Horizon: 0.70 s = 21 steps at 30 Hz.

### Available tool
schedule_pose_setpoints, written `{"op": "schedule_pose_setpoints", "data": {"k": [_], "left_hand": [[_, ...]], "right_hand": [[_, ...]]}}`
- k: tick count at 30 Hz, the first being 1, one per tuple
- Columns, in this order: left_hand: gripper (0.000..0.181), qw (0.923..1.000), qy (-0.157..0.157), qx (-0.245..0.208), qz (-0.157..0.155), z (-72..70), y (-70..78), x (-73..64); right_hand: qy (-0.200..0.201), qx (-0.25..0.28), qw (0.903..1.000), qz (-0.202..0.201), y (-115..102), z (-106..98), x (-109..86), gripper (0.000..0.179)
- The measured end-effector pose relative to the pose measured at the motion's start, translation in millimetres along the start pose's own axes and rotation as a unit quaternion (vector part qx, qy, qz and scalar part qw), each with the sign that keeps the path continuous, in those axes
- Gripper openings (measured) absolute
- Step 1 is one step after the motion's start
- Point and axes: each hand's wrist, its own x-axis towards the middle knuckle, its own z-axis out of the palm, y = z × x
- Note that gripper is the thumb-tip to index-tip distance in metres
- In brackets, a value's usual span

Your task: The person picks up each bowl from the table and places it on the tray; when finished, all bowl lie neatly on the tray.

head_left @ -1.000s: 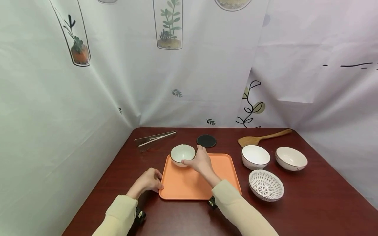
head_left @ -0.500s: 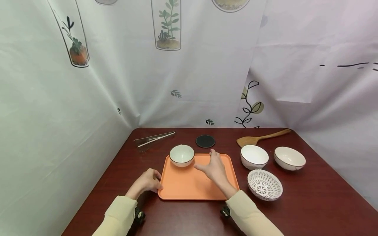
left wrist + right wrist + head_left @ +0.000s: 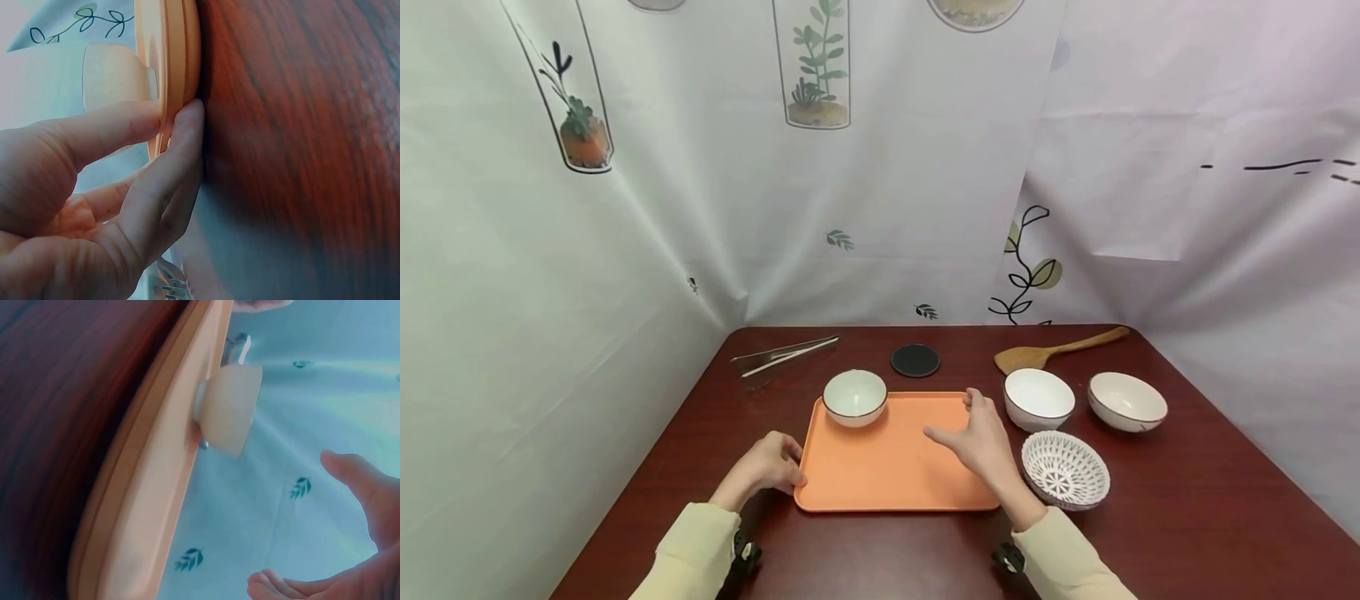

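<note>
Since the earlier frames, the right hand [image 3: 981, 437] had moved rightward, away from the bowl [image 3: 855, 400]; the bowl had stayed on the tray [image 3: 880, 483]. The table [image 3: 1195, 517] supported the tray, whose long axis ran left to right across the person's front. The left hand [image 3: 771, 462] pinched the tray's left rim between thumb and fingers, presumably to steady it. The right hand held nothing, thumb and fingers spread wide above the tray's right part. The bowl stood base-down in the far left corner, probably for stability; its mouth faced up and, being round, it showed no long axis.
</note>
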Motion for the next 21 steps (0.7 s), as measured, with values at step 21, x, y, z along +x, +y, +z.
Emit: {"op": "schedule_pose_setpoints", "data": {"k": [21], "left_hand": [[0.036, 0.9997, -0.009, -0.021, 0.004, 2.2, -2.3, -2.2]], "right_hand": [[0.011, -0.057, 0.9980, 0.024, 55.5, -60.6, -4.3, 0.094]]}}
